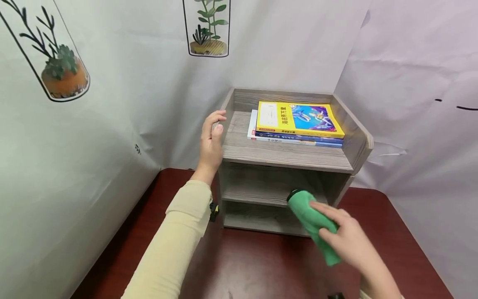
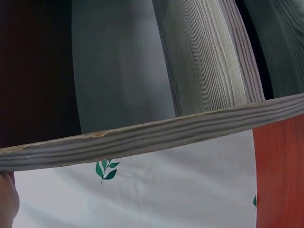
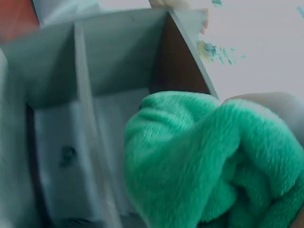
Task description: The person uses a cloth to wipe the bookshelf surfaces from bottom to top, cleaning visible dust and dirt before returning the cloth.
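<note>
A small grey wood-grain shelf (image 1: pixel 287 160) stands on a dark red table, its two lower compartments facing me. My left hand (image 1: pixel 211 143) grips the top of its left side panel, fingers over the edge. In the left wrist view that panel edge (image 2: pixel 142 135) crosses the picture, and a bit of the hand (image 2: pixel 7 199) shows at the lower left. My right hand (image 1: pixel 347 234) holds a bunched green cloth (image 1: pixel 311 218) in front of the lower compartments. The cloth has a dark end (image 1: pixel 295 193). In the right wrist view the fluffy cloth (image 3: pixel 190 156) hides most of the fingers.
Several books lie stacked on the shelf's top board, a yellow book (image 1: pixel 300 119) uppermost. The red table (image 1: pixel 257 265) extends around the shelf. White sheeting (image 1: pixel 149 83) printed with plants hangs behind and at both sides, close to the shelf.
</note>
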A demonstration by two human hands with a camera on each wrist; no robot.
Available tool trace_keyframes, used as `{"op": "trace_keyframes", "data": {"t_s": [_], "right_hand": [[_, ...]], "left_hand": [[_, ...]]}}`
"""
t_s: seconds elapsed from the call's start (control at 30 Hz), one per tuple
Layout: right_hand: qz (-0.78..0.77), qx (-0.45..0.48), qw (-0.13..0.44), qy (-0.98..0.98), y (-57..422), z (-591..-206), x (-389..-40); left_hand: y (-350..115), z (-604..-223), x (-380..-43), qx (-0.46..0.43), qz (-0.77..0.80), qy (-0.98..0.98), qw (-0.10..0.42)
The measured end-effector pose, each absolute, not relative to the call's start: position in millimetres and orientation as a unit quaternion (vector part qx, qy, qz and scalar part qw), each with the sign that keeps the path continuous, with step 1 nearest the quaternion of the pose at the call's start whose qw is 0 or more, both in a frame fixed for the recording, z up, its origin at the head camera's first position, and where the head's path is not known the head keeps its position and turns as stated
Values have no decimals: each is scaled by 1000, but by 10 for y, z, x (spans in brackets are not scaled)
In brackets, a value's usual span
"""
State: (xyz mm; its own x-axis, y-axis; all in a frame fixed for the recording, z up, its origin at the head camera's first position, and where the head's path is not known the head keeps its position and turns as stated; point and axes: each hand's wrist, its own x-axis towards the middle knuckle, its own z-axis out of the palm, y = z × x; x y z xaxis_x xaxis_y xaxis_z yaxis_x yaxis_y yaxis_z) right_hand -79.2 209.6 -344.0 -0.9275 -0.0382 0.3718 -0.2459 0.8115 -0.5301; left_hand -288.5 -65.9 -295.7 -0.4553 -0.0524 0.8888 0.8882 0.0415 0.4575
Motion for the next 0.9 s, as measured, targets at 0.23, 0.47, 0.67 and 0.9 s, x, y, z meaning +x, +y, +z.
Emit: {"op": "trace_keyframes", "data": {"t_s": [0.23,0.47,0.67,0.9], "right_hand": [[150,25,254,-955,2133,-3113,-901],[24,95,417,-904,2117,-3166,-1042],[1,94,475,-875,2187,-3350,-1150],[-31,29,403,-914,2184,-3416,-1185]], "left_hand": [[-647,-2849,-2700,-343,-599,-609,391],[-638,-2744,-2530,-333,-599,-617,386],[-646,-2749,-2530,-334,-599,-618,385],[-641,-2749,-2520,-338,-602,-616,379]]}}
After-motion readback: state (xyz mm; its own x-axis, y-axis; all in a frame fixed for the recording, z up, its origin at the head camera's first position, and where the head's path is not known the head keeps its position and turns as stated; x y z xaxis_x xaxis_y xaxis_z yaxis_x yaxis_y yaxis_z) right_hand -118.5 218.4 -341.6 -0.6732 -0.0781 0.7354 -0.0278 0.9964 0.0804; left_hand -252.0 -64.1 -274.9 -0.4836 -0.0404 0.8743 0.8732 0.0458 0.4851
